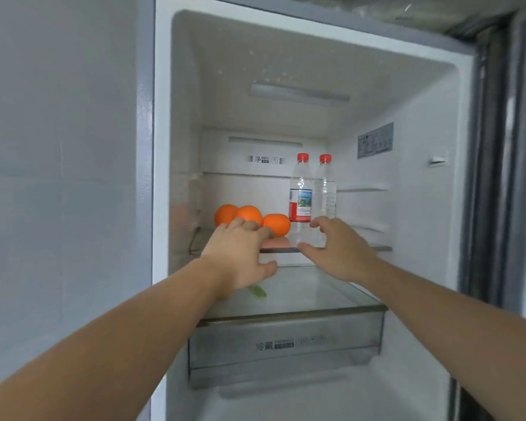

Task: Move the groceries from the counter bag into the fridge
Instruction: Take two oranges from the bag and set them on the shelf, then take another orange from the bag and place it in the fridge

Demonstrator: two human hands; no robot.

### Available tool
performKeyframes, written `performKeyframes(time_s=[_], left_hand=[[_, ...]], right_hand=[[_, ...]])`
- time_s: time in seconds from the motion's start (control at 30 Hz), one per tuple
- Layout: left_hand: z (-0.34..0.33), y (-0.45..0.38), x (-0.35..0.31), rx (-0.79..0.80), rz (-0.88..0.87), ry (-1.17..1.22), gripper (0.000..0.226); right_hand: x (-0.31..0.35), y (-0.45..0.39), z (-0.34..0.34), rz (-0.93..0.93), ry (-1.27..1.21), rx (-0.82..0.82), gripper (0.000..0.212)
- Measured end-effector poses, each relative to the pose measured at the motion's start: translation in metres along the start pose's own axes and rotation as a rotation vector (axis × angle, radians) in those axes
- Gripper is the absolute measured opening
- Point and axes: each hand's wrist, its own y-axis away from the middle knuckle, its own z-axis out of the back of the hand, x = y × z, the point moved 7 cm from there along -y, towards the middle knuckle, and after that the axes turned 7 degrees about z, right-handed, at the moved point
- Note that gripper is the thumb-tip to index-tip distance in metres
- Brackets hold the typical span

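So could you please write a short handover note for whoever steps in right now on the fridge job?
Left hand: open, fingers resting by the three round orange fruits on the upper glass shelf; no grip on anything.
Right hand: open, just in front of the two clear plastic water bottles with red caps, holding nothing.
Done: oranges sit at the shelf's left, bottles upright at its right, side by side.
A small pale green item lies on the lower glass shelf over the drawer; too hidden to identify.
Left: the counter bag is out of view, so check it for more, then close the fridge.
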Motion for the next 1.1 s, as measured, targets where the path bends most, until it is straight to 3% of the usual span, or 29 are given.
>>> performKeyframes(time_s=[0.1, 0.33, 0.57, 0.77, 1.1], left_hand=[[-0.012, 0.042, -0.005, 0.050, -0.078, -0.023, 0.060], [-0.026, 0.108, -0.035, 0.239, -0.060, 0.150, 0.063], [-0.018, 0.154, -0.092, 0.284, -0.056, 0.303, 0.062], [-0.019, 0.180, -0.186, 0.367, -0.134, 0.416, 0.062], [-0.012, 0.197, -0.371, 0.367, -0.541, 0.589, 0.056]], right_hand=[[0.005, 0.048, 0.003, -0.052, 0.053, 0.075, 0.057], [-0.001, 0.156, 0.026, -0.158, 0.158, 0.202, 0.064], [-0.016, 0.256, 0.076, -0.241, 0.230, 0.219, 0.068], [-0.051, 0.349, 0.138, -0.426, 0.233, 0.170, 0.066], [-0.097, 0.457, 0.236, -0.756, 0.381, 0.075, 0.067]])
